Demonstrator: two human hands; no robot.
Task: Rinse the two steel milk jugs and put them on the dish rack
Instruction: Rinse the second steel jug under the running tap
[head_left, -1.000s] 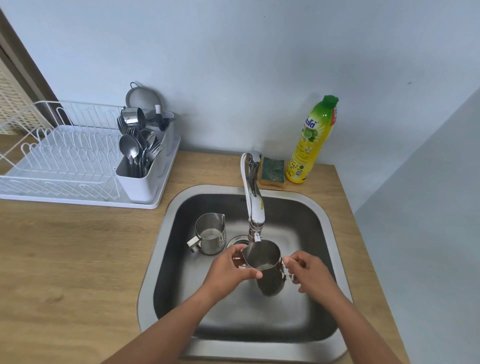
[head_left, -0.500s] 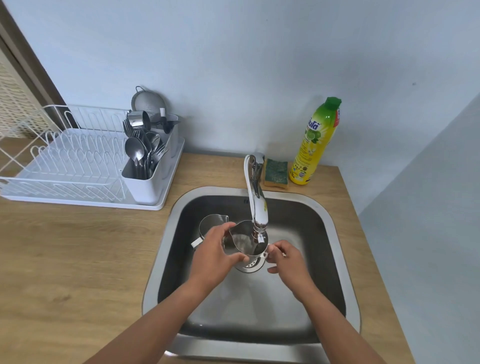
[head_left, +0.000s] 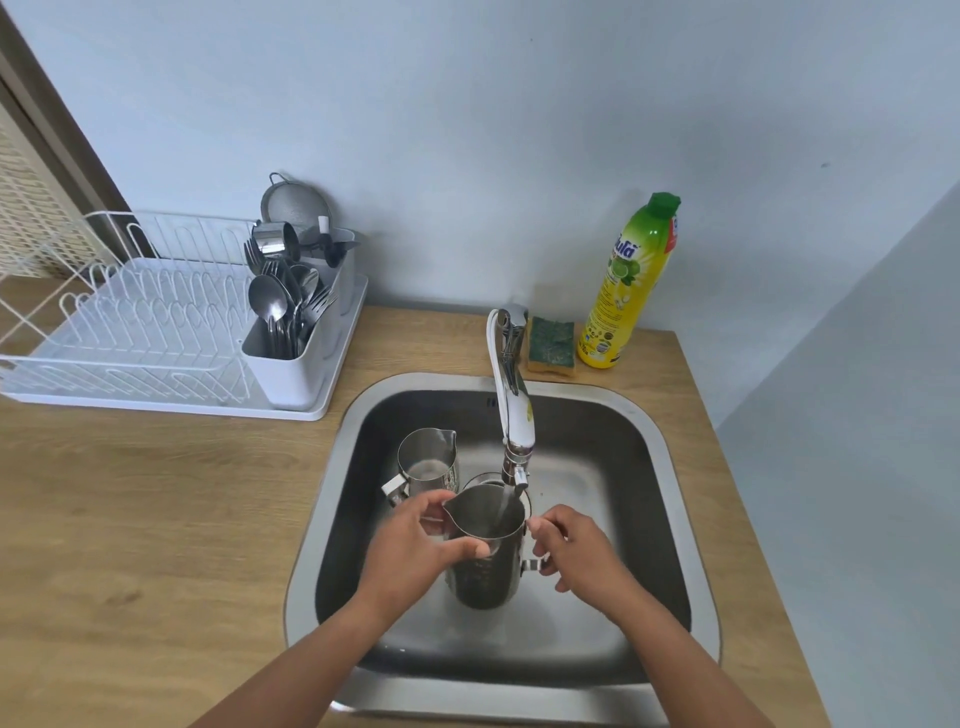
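Evidently early: left hand (head_left: 415, 540) and right hand (head_left: 576, 551) grip the first jug (head_left: 485, 577) under the tap (head_left: 511, 400); second jug (head_left: 427, 460), centre, and dish rack (head_left: 130, 322), upper left, wait.

Both forearms reach forward — left hand (head_left: 418, 545) curled round jug (head_left: 485, 582), right hand (head_left: 576, 551) pinching its handle.

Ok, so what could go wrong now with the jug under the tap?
Water from the tap is running into the jug, so it might splash out. The jug could slip from the left hand and right hand and knock the other jug just behind it.
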